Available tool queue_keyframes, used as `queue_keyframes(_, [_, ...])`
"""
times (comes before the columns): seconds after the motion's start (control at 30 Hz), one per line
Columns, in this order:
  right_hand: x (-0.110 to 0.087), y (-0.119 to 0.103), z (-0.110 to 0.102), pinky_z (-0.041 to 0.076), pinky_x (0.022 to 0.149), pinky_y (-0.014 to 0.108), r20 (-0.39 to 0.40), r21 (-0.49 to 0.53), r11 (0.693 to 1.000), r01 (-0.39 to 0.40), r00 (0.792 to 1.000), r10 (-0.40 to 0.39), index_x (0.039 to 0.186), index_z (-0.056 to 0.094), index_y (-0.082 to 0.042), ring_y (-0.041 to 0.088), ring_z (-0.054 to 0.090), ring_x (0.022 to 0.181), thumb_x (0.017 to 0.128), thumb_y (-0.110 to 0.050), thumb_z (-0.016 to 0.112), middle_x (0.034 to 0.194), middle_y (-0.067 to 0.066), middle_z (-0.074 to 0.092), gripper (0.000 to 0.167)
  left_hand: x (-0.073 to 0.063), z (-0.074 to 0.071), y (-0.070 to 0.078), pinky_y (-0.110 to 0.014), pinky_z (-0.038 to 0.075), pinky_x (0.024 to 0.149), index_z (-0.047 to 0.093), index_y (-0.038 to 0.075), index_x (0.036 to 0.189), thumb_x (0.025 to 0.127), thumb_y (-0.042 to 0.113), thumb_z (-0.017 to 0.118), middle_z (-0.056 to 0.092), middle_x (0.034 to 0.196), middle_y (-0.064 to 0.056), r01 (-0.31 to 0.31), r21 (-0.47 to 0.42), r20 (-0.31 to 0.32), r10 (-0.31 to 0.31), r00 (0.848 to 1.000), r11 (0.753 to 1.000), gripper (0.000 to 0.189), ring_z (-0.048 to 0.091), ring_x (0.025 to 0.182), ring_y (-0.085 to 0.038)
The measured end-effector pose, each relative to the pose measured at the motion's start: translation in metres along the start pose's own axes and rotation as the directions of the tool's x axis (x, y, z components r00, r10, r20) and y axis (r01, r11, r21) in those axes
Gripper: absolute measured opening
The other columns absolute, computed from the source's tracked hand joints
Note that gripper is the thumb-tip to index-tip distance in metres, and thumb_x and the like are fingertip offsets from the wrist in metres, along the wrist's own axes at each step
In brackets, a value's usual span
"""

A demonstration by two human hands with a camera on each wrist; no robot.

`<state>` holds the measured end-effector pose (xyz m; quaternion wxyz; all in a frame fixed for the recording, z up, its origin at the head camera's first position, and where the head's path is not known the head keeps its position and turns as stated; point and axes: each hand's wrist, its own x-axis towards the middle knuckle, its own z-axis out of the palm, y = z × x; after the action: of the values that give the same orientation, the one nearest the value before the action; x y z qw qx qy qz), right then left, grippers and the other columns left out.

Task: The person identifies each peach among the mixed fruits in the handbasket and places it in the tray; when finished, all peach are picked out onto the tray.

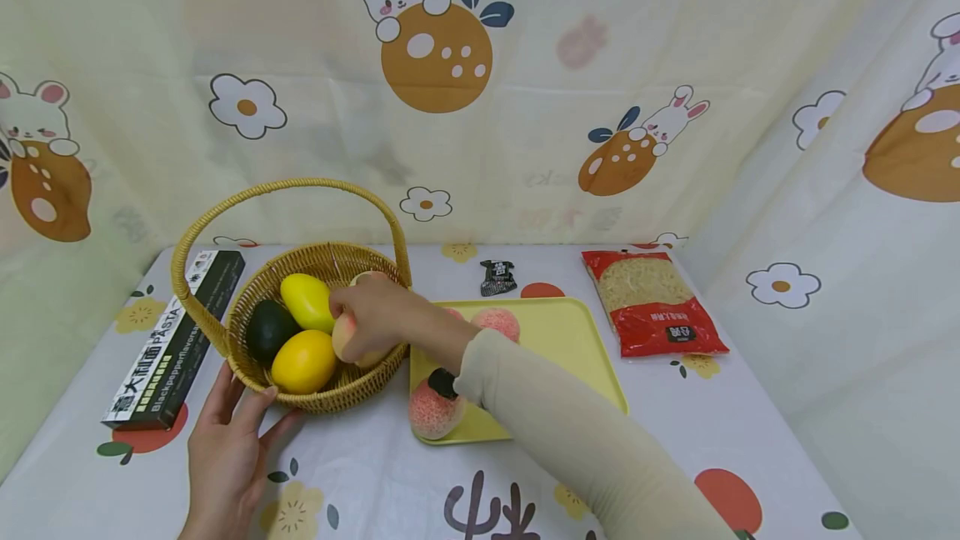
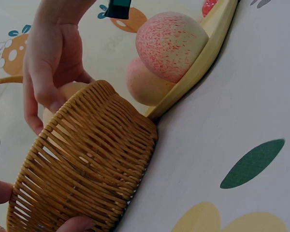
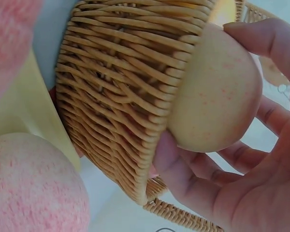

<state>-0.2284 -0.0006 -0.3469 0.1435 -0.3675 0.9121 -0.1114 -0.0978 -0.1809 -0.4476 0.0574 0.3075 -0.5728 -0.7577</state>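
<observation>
Pasta box (image 1: 176, 340) lies slanted at your far left; next over is your left hand (image 1: 228, 448), fingers spread apart and resting against the near-left side of the wicker basket (image 1: 337, 401); looks like you're bracing it; inside, there's a dark green fruit (image 1: 270, 333), then a rounder yellow fruit (image 1: 304, 362) in front and a lemon (image 1: 306, 300) behind; over at the right rim is the peach (image 3: 217, 92), partly inside, your right hand (image 1: 375, 315) clamped round it from both sides; can't tell if it touches bottom. Right of that sits the yellow tray (image 1: 555, 340) with at least three pink-speckled peaches (image 1: 437, 413) on it; a small black packet (image 1: 498, 277) lies behind, and a red noodle bag (image 1: 652, 302) is off to the far right. I'd call this the placing step of loading fruit into the basket; imo the next move calls for settling that peach gently beside the yellow fruit, then loosening your fingers without bumping the rim.
</observation>
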Motion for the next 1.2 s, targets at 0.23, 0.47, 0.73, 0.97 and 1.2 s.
queue_keyframes(0.23, [-0.010, 0.014, -0.006, 0.049, 0.078, 0.020, -0.040, 0.242, 0.969, 0.056, 0.998, -0.048, 0.121, 0.066, -0.020, 0.015, 0.056, 0.102, 0.082, -0.024, 0.082, 0.115, 0.001, 0.066, 0.043, 0.000, 0.000, 0.000, -0.044, 0.062, 0.093, 0.026, 0.056, 0.161, 0.106, 0.012, 0.059, 0.018, 0.178, 0.009, 0.001, 0.009, 0.002, -0.001, 1.000, 1.000, 0.078, 0.040, 0.151, -0.033])
queue_keyframes(0.47, [-0.034, 0.029, -0.009, 0.054, 0.088, 0.025, -0.093, 0.483, 0.874, 0.056, 0.996, -0.012, 0.120, 0.066, -0.029, 0.015, 0.061, 0.107, 0.083, -0.026, 0.083, 0.123, -0.003, 0.067, 0.041, 0.001, 0.000, 0.001, -0.042, 0.063, 0.092, 0.026, 0.055, 0.161, 0.106, 0.013, 0.060, 0.017, 0.178, 0.010, -0.001, 0.003, 0.001, 0.001, 1.000, 1.000, 0.078, 0.040, 0.151, -0.032])
queue_keyframes(0.73, [-0.065, 0.044, -0.007, 0.058, 0.084, 0.031, -0.097, 0.714, 0.700, 0.012, 0.992, 0.083, 0.124, 0.067, -0.027, 0.022, 0.063, 0.106, 0.084, -0.023, 0.083, 0.122, 0.000, 0.067, 0.043, -0.001, 0.000, 0.000, -0.042, 0.063, 0.092, 0.026, 0.054, 0.161, 0.106, 0.013, 0.059, 0.016, 0.178, 0.009, -0.010, 0.003, -0.001, 0.010, 1.000, 1.000, 0.077, 0.040, 0.152, -0.033])
queue_keyframes(0.97, [-0.095, 0.066, -0.007, 0.062, 0.072, 0.032, -0.127, 0.824, 0.566, 0.035, 0.984, 0.124, 0.129, 0.066, -0.017, 0.026, 0.065, 0.102, 0.085, -0.013, 0.079, 0.125, 0.008, 0.067, 0.046, -0.002, 0.000, -0.001, -0.043, 0.061, 0.093, 0.025, 0.054, 0.162, 0.106, 0.013, 0.059, 0.016, 0.178, 0.009, -0.010, 0.004, 0.003, 0.010, 1.000, 1.000, 0.077, 0.040, 0.151, -0.032])
queue_keyframes(1.2, [-0.130, 0.090, -0.006, 0.061, 0.083, 0.031, -0.142, 0.878, 0.478, 0.028, 0.968, 0.205, 0.133, 0.062, -0.009, 0.026, 0.062, 0.109, 0.087, -0.007, 0.073, 0.130, 0.012, 0.062, 0.047, -0.002, 0.000, 0.000, -0.043, 0.062, 0.093, 0.025, 0.054, 0.162, 0.106, 0.012, 0.059, 0.017, 0.178, 0.008, -0.016, 0.005, 0.005, 0.016, 1.000, 1.000, 0.078, 0.040, 0.151, -0.033])
